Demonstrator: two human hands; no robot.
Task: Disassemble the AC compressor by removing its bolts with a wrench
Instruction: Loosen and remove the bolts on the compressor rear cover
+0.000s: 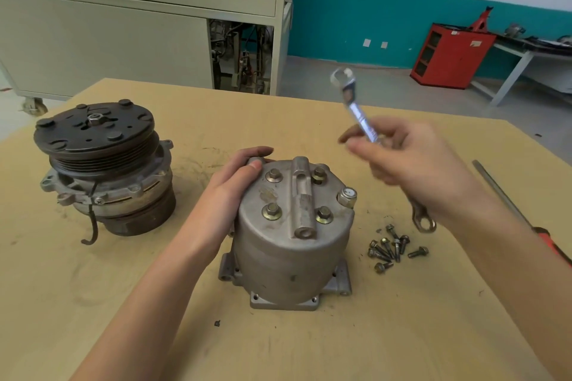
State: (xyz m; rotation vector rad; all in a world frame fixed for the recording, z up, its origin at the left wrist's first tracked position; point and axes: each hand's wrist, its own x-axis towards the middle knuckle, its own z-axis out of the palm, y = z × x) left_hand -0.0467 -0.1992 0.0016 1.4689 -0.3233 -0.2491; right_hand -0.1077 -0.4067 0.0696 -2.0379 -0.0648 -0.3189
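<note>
A grey aluminium compressor housing (288, 244) stands upright in the middle of the wooden table (216, 334). Several bolts sit in its top face, one of them (272, 212) at the front left. My left hand (229, 192) grips the housing's upper left edge, thumb on top. My right hand (411, 164) hovers above and to the right of the housing, pinching a shiny wrench (354, 105) by its lower end. The wrench's open jaw points up and away; it is blurred. The compressor's clutch and pulley half (102, 164) stands apart at the left.
Several loose bolts (393, 249) lie on the table right of the housing. A second, darker wrench (422, 219) lies partly under my right wrist. A long red-handled tool (526, 219) lies along the right edge. A beige cabinet (123, 25) stands beyond the table.
</note>
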